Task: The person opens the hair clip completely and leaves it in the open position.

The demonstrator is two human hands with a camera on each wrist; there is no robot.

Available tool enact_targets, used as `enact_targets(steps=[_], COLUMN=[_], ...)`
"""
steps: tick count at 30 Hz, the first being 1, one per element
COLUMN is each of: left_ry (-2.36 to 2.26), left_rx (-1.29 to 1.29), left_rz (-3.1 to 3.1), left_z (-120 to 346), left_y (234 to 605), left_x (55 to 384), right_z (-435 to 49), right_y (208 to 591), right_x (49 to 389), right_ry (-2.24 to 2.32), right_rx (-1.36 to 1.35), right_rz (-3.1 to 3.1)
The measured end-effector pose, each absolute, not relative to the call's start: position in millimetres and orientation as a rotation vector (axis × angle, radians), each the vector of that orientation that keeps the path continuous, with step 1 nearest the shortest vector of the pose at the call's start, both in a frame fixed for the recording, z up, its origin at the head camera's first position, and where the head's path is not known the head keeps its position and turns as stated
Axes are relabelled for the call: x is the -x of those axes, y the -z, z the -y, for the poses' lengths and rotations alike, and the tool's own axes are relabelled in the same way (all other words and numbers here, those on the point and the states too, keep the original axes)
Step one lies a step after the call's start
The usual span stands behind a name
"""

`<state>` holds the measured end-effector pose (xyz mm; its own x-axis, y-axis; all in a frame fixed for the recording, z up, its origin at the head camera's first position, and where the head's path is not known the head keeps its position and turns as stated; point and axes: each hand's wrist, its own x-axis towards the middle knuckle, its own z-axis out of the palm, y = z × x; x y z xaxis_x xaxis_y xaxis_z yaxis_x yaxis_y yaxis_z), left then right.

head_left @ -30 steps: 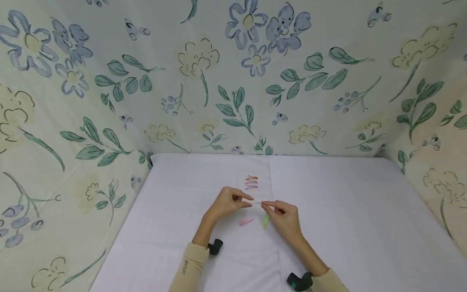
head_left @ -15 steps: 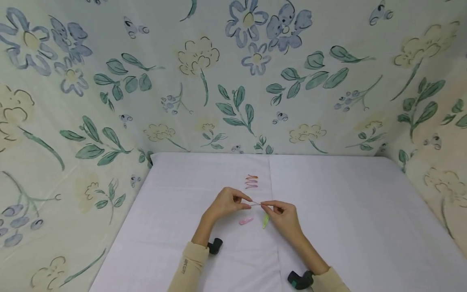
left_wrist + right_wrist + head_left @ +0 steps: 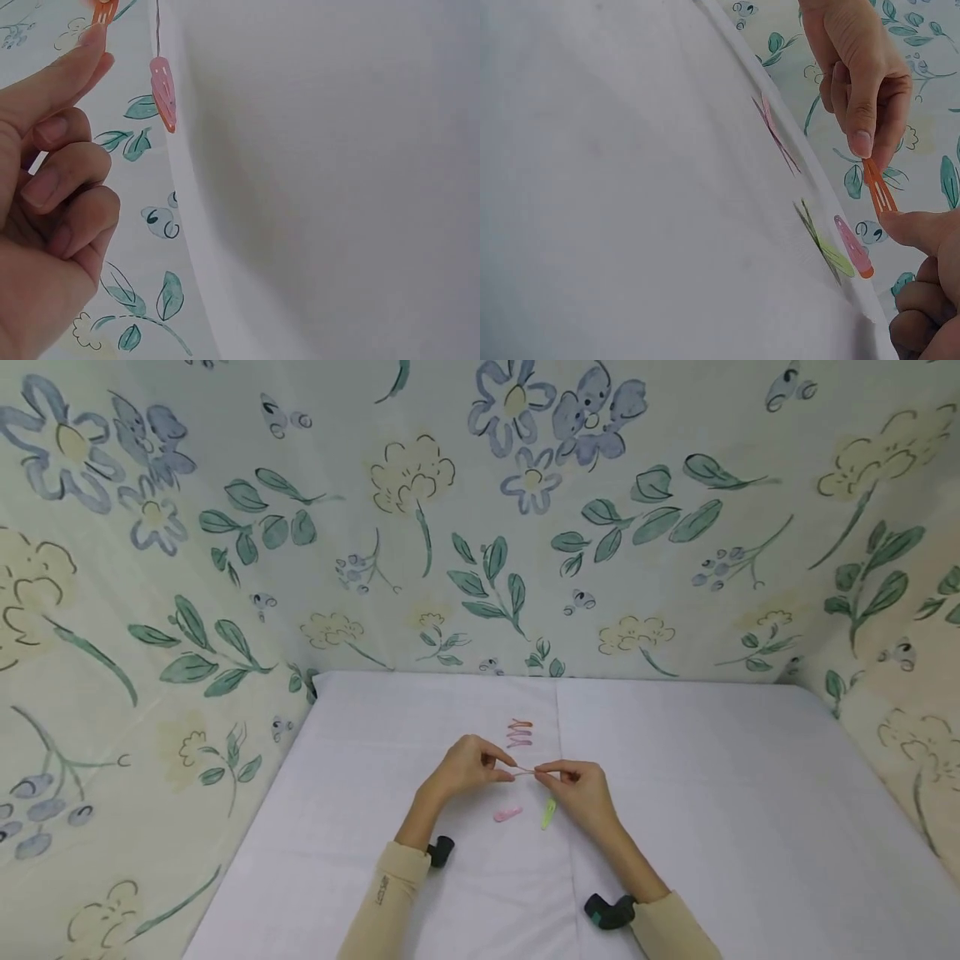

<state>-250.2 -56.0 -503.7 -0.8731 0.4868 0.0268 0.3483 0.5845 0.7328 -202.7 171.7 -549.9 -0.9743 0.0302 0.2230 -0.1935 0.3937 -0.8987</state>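
Note:
Between my two hands is an orange snap hair clip point(image 3: 885, 196), its two strips spread apart toward the left in the head view. My right hand point(image 3: 583, 793) pinches the joined end between thumb and forefinger. The thumb and forefinger of my left hand point(image 3: 467, 766) hold the spread end, with the other fingers curled in. Below the hands on the cloth lie a pink hair clip point(image 3: 507, 815) and a green hair clip point(image 3: 549, 814). Beyond the hands, a short row of splayed hair clips point(image 3: 520, 733) shows orange and pink. My palms partly hide the grip in the head view.
A white cloth point(image 3: 675, 793) covers the table, with a seam running front to back near the middle. Floral fabric point(image 3: 480, 568) hangs behind and at both sides. Dark wrist devices point(image 3: 441, 852) sit under both forearms.
Both hands have shifted slightly up and away in the head view, still on the orange hair clip. More of the green clip shows beside the right hand. The clips on the cloth lie unmoved.

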Motion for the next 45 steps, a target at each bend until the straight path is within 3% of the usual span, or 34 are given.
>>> enact_targets(steps=[25, 45], left_ry=[-1.075, -1.018], left_rx=[-0.415, -0.353], left_rz=[-2.796, -2.824], left_z=[39, 36], left_y=[513, 514], left_x=[274, 276], right_z=[-157, -157], right_y=[556, 557], right_x=[245, 250], right_ry=[-1.469, -1.436], right_rx=[-0.06, -0.074], right_rz=[2.553, 2.563])
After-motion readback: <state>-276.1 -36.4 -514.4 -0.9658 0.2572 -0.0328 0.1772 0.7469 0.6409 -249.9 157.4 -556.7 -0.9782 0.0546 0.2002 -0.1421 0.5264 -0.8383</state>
